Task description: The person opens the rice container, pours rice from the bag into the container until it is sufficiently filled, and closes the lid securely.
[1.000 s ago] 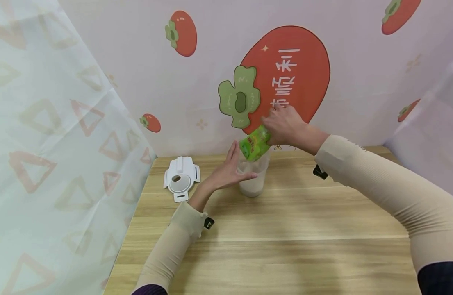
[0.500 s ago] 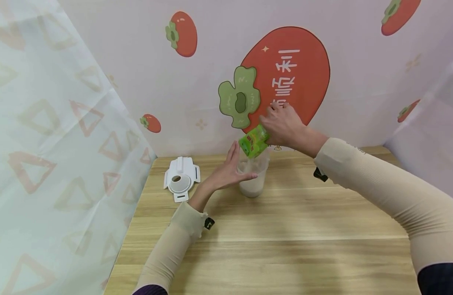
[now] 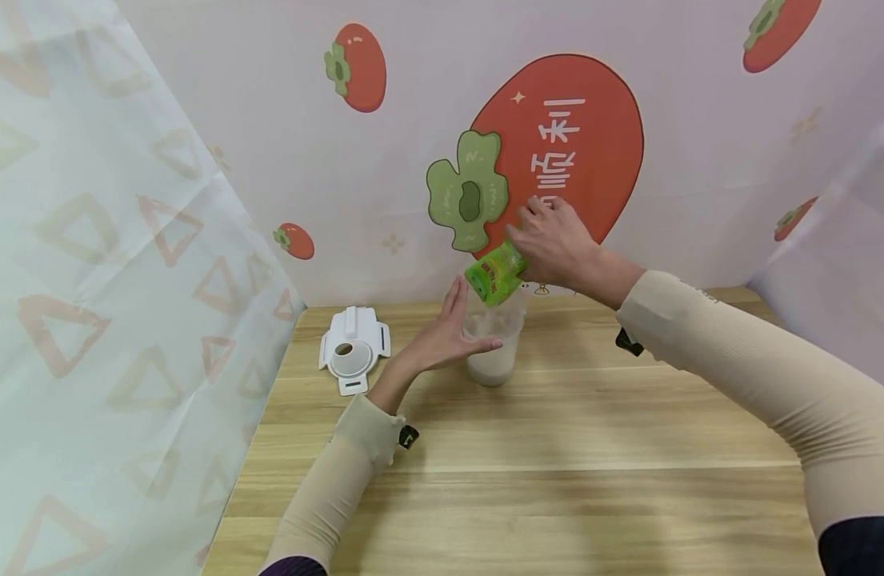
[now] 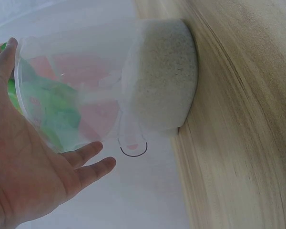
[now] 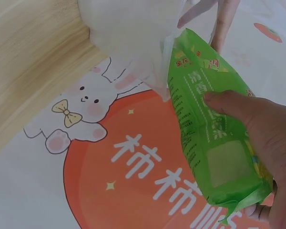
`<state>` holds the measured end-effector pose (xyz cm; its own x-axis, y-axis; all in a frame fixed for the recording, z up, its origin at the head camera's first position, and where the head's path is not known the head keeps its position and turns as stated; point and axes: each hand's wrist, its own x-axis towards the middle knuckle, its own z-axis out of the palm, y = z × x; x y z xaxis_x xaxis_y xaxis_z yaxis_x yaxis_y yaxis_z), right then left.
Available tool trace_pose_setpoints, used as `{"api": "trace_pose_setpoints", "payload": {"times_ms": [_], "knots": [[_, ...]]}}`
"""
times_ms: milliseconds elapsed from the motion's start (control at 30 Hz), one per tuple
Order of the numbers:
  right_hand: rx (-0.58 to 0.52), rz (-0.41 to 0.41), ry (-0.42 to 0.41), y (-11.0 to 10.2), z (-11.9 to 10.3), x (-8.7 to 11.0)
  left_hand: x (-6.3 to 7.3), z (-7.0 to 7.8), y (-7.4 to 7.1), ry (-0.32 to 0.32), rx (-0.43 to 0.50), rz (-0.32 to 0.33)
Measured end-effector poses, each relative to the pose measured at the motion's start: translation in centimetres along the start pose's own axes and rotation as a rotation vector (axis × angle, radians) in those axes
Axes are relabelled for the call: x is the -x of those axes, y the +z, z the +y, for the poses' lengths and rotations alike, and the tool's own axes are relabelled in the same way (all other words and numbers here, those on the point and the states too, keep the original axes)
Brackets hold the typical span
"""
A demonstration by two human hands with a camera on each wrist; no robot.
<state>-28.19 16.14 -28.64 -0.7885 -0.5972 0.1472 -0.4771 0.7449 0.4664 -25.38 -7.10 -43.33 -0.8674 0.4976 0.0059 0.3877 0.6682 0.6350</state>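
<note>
My right hand (image 3: 557, 244) grips a green rice bag (image 5: 207, 129), its thumb across the printed front. The bag is tilted over a translucent plastic container (image 4: 100, 90), its lower end at the mouth. Pale rice (image 4: 162, 76) fills the container's bottom part, which stands upright on the table. My left hand (image 3: 445, 336) is beside the container's rim, fingers spread and mostly straight. In the left wrist view, part of the bag shows through the container's wall. The bag's opening is hidden.
A white plastic lid (image 3: 353, 352) with side clips and a round hole lies at the left of the wooden table (image 3: 557, 480). A wall with printed persimmons (image 3: 366, 68) stands close behind the container. Another patterned sheet (image 3: 125, 280) borders the left side.
The green bag has risen slightly with my right hand and looks a little flatter. The left hand and the container have stayed in place.
</note>
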Motion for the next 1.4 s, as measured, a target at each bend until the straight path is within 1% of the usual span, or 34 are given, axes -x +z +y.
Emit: {"api": "trace_pose_setpoints", "payload": {"times_ms": [200, 533, 767, 933, 1200, 1400], "knots": [[0.008, 0.038, -0.017, 0.3, -0.1, 0.1, 0.0, 0.0, 0.0, -0.006, -0.005, -0.009], [0.061, 0.112, -0.045, 0.7, -0.2, 0.5, 0.0, 0.0, 0.1, -0.002, -0.002, -0.012], [0.088, 0.135, -0.050, 0.9, -0.2, 0.6, 0.1, 0.1, 0.1, -0.003, 0.000, -0.013], [0.083, 0.129, -0.041, 0.9, 0.1, 0.6, 0.1, 0.1, 0.0, 0.015, 0.001, -0.001], [0.063, 0.108, -0.033, 0.9, 0.3, 0.7, 0.1, 0.2, 0.0, 0.015, 0.016, 0.004], [-0.011, 0.064, 0.003, 1.2, 0.6, 0.9, 0.1, 0.2, 0.0, 0.014, 0.008, 0.006]]}}
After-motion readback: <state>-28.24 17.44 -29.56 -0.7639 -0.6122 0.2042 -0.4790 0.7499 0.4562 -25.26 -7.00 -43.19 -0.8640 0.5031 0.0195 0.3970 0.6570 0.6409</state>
